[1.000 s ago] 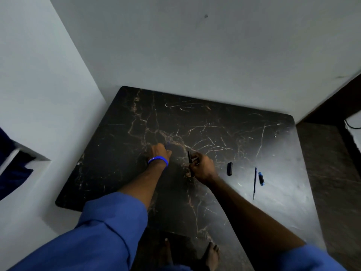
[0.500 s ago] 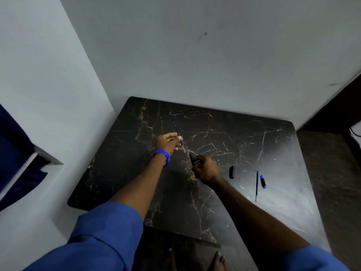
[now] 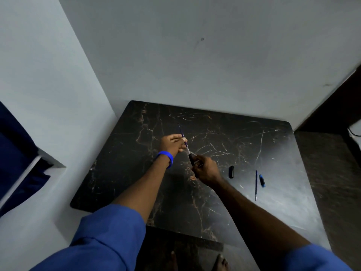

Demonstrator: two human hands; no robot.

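Over the black marble table (image 3: 205, 202), my left hand (image 3: 172, 142), with a blue wristband, pinches a thin blue pen (image 3: 181, 132) whose far end points toward the wall. Its near end meets a short black cap (image 3: 191, 159) that my right hand (image 3: 205, 170) grips just below and to the right. Both hands are close together above the table's middle.
To the right on the table lie a black cap (image 3: 231, 171), a slim blue pen (image 3: 256, 184) and a blue cap (image 3: 262, 180). White walls bound the table at the back and left. A dark floor (image 3: 332, 173) lies to the right; bare feet (image 3: 220, 262) show below.
My left hand lifted the blue pen from the table and brought it toward my right hand's black cap; the two now meet. The view tilted slightly upward.
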